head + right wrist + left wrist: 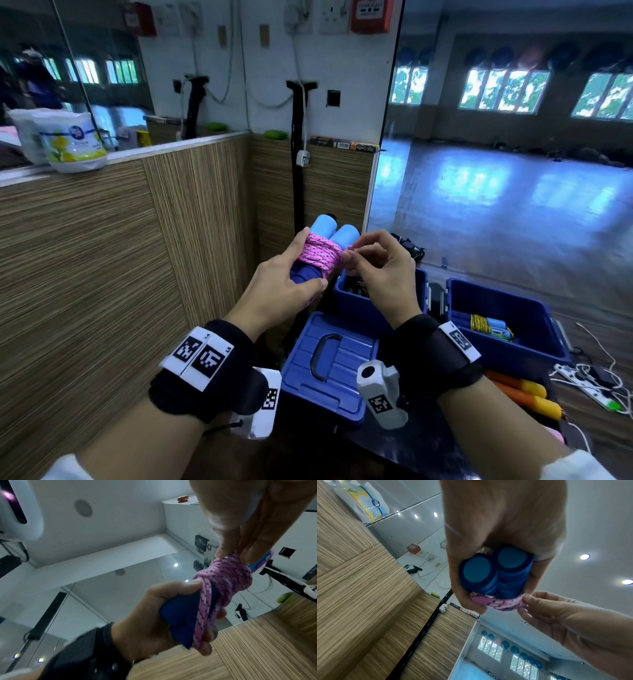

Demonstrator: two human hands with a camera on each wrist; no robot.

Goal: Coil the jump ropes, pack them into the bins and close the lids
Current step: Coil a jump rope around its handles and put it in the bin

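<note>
Your left hand [284, 274] grips the blue handles [334, 229]; your right hand [380, 263] pinches the pink rope [320, 253] end. Coiling is nearly done: tuck it, then reach the open bin [376, 305], centre frame.

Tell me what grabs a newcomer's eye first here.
The pink jump rope, wound tight round its two blue handles, sits mid-frame: the left hand grips the bundle while the right hand pinches the rope at its side. Below lie a blue lid and, at right, an open blue bin holding a yellow coiled rope.
</note>
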